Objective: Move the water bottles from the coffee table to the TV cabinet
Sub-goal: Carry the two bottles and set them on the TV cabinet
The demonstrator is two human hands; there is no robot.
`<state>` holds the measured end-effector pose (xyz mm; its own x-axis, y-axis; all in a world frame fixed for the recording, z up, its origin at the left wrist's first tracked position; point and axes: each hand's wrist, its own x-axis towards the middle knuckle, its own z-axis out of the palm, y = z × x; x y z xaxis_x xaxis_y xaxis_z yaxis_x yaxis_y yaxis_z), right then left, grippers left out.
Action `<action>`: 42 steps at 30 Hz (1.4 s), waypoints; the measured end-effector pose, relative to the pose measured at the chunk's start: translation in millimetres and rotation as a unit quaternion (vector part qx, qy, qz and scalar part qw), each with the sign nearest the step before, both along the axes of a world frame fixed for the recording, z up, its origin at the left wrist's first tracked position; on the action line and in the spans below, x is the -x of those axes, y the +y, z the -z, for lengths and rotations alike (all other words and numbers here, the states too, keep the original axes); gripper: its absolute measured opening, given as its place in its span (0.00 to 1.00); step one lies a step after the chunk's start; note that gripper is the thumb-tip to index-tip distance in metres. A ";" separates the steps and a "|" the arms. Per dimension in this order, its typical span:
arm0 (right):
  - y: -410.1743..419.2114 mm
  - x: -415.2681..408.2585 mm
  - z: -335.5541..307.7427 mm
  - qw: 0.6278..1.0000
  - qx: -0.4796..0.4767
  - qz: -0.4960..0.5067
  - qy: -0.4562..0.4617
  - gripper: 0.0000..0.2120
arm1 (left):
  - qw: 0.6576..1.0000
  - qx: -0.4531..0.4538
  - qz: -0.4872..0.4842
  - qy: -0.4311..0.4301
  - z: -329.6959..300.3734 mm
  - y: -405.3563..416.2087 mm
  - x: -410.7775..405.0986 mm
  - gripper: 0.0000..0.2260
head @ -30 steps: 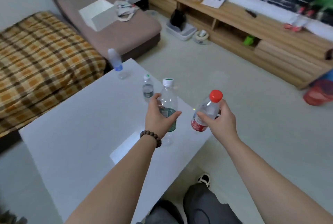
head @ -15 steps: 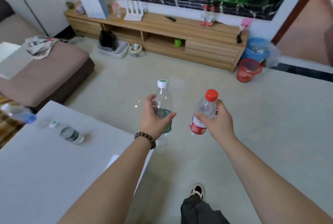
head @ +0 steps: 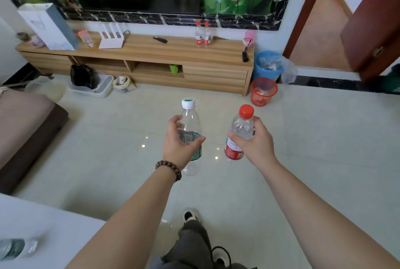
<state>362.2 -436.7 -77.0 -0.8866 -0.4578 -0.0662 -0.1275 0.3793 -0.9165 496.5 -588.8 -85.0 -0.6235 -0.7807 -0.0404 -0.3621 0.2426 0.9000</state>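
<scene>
My left hand point(head: 178, 144) grips a clear bottle with a white cap and green label point(head: 190, 121), held upright over the floor. In my right hand point(head: 254, 143) is a clear bottle with a red cap and red label point(head: 241, 125), tilted slightly. Ahead stands the wooden TV cabinet point(head: 151, 52); two red-capped bottles point(head: 203, 34) stand side by side on its top, right of centre. The white coffee table point(head: 43, 225) shows at the bottom left corner, with one blurred bottle point(head: 15, 248) lying on it at the frame's edge.
On the cabinet top sit a white bag point(head: 47, 26), a white router point(head: 110, 38) and a remote point(head: 160, 39). A red basket point(head: 263, 91) and a blue bin point(head: 268, 66) stand at its right end. A brown sofa point(head: 26, 130) is on the left, pale tiled floor between.
The view has swung from the coffee table toward the TV cabinet, which is now closer and centred. Both hands keep their bottles; the table has slid to the bottom left.
</scene>
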 end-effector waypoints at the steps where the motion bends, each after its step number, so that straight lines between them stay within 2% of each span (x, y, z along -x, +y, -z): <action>1: -6.9 12.7 0.7 1.000 0.000 0.002 0.000 0.20 | 1.000 0.001 0.002 -0.001 1.7 -7.2 12.4 0.37; 7: -67.6 93.6 18.7 1.000 -0.006 0.017 0.002 0.21 | 1.000 0.005 0.010 0.001 16.8 -67.8 95.6 0.36; 12: -153.3 176.9 21.3 1.000 -0.012 0.028 -0.002 0.20 | 1.000 -0.012 0.017 0.001 25.9 -157.7 185.5 0.37; 25: -312.6 359.0 10.3 0.998 -0.009 0.054 0.016 0.18 | 0.999 -0.013 0.040 0.004 9.5 -333.8 382.0 0.33; 28: -336.4 386.5 17.2 0.999 -0.011 0.046 0.004 0.20 | 0.999 -0.015 0.047 0.002 13.0 -355.9 409.5 0.34; 36: -444.7 527.4 52.9 0.998 -0.011 0.027 -0.047 0.19 | 0.998 -0.016 0.039 -0.050 43.8 -471.4 555.1 0.32; 42: -515.6 612.0 58.8 0.997 -0.024 0.009 -0.066 0.20 | 0.997 -0.035 0.019 -0.071 48.4 -543.8 641.4 0.36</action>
